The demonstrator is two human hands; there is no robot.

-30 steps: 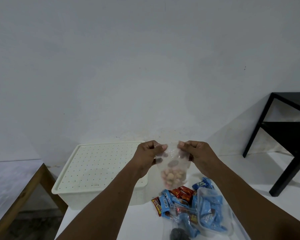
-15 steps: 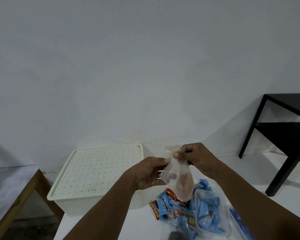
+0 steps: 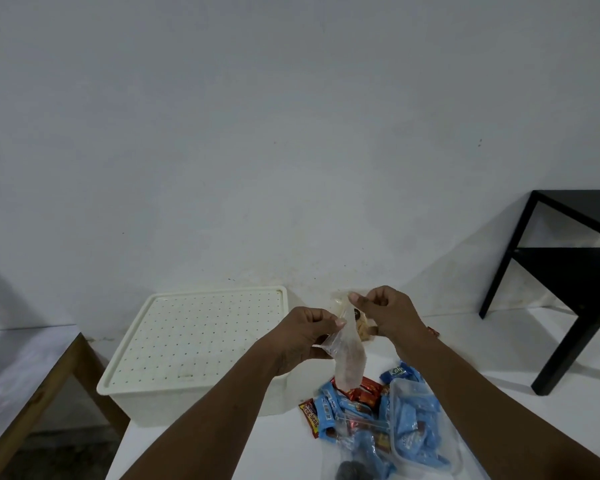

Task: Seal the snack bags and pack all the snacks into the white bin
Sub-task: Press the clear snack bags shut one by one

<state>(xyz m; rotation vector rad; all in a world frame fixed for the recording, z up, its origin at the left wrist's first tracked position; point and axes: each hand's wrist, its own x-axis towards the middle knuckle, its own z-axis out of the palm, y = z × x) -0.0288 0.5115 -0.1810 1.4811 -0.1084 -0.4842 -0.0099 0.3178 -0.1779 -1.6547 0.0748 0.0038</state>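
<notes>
Both hands are pinching the clear snack bag (image 3: 350, 358): right hand (image 3: 385, 311) gripping its top, left hand (image 3: 303, 336) its side, bag hanging lengthwise, bottom pointing down.

Held bag (image 3: 350, 358) hangs between both grips; bin (image 3: 194, 344) on table (image 3: 284, 445) left of left grip (image 3: 307, 336); snack pile (image 3: 378, 417) below grips; side table (image 3: 575, 278) right of right grip (image 3: 383, 311).

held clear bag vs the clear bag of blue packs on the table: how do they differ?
The held bag hangs in the air, pinched by the left hand and right hand; the table bag lies flat, untouched. The held bag looks smaller and narrower, with pale, blurred contents; the table bag shows blue wrappers. Both are clear plastic.
</notes>
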